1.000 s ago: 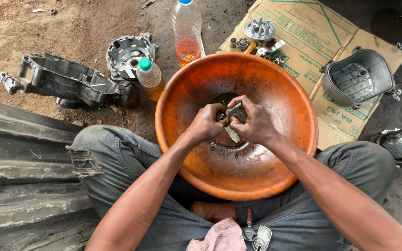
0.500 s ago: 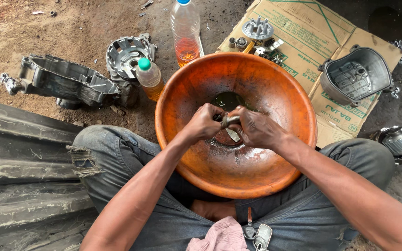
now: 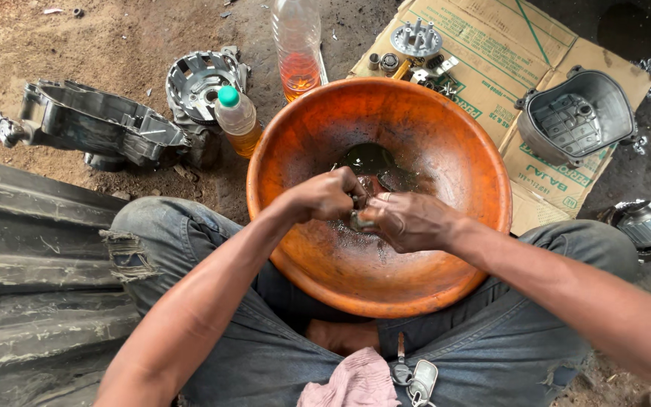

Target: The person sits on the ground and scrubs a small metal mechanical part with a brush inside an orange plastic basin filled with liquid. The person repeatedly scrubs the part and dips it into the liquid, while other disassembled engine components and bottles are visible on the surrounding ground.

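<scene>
- Our left hand [image 3: 325, 196] is clenched and our right hand [image 3: 408, 220] is curled, both grasping one small metal part [image 3: 363, 220] between them, low in the orange basin [image 3: 453, 271] just above the dark liquid [image 3: 371, 160].
- We judge that the scrubbing goes best with the part kept over the pool, so drips fall back in.
- The basin sits between our knees; its rim hems our wrists.
- Beyond the far rim stand a small green-capped bottle [image 3: 235, 120] and a tall clear bottle [image 3: 297, 49], easily toppled.
- The cardboard [image 3: 491, 68] to the right offers open room beside the grey cover [image 3: 578, 114].
</scene>
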